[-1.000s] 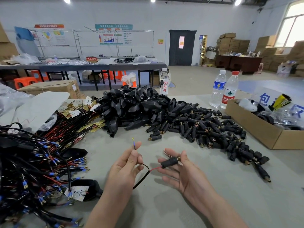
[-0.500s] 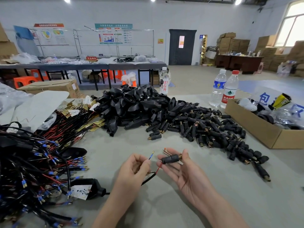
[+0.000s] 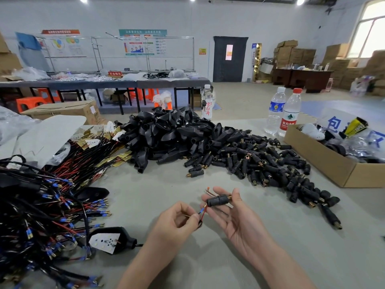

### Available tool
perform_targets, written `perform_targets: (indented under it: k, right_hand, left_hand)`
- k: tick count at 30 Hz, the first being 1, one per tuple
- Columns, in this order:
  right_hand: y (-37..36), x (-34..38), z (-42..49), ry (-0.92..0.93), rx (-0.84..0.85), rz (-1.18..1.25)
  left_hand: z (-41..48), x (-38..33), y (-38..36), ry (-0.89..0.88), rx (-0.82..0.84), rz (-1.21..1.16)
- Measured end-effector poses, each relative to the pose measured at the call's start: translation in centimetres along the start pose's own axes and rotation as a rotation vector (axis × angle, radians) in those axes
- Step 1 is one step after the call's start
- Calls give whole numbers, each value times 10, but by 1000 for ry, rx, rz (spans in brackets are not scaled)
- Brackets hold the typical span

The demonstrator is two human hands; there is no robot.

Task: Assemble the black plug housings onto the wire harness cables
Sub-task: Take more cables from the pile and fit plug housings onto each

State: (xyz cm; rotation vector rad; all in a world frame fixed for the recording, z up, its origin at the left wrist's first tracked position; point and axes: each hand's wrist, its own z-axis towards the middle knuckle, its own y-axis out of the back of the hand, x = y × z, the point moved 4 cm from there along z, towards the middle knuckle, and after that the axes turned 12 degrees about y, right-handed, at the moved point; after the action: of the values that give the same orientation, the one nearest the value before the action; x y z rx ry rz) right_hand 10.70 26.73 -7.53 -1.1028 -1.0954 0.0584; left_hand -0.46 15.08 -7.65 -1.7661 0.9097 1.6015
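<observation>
Plug housing (image 3: 217,200) pinched by right hand (image 3: 235,222); left hand (image 3: 177,222) pinches wire (image 3: 202,211); grey table (image 3: 229,257), warehouse.

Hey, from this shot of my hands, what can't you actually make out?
- Head view: whether the blue-sleeved red wire tip has entered the black cylindrical plastic plug housing held by the right hand; the joint is too small.
- Head view: the grip of the left hand on that wire; its curled fingers cover it.
- Head view: the right end of the brown cardboard box; cut off by the frame edge.

Red-capped bottle (image 3: 290,115), blue-labelled bottle (image 3: 276,109), open cardboard box (image 3: 320,155), orange stool (image 3: 26,103)
</observation>
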Motion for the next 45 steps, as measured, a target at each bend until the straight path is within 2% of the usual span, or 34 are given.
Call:
perform_targets:
  k: [14,30,38,45]
  right_hand:
    - [1,3,0,1,53,-137]
    - [-2,-1,-1,30,93,-212]
    - [-4,-2,-3,-1,98,-247]
    - [-5,-4,-4,13,60,-226]
  left_hand:
    - [-3,-4,-1,-24,19,50]
    - [1,-5,4,-69,-55,148]
    - [2,-5,5,-49,26,153]
    - [5,-8,3,-29,-64,131]
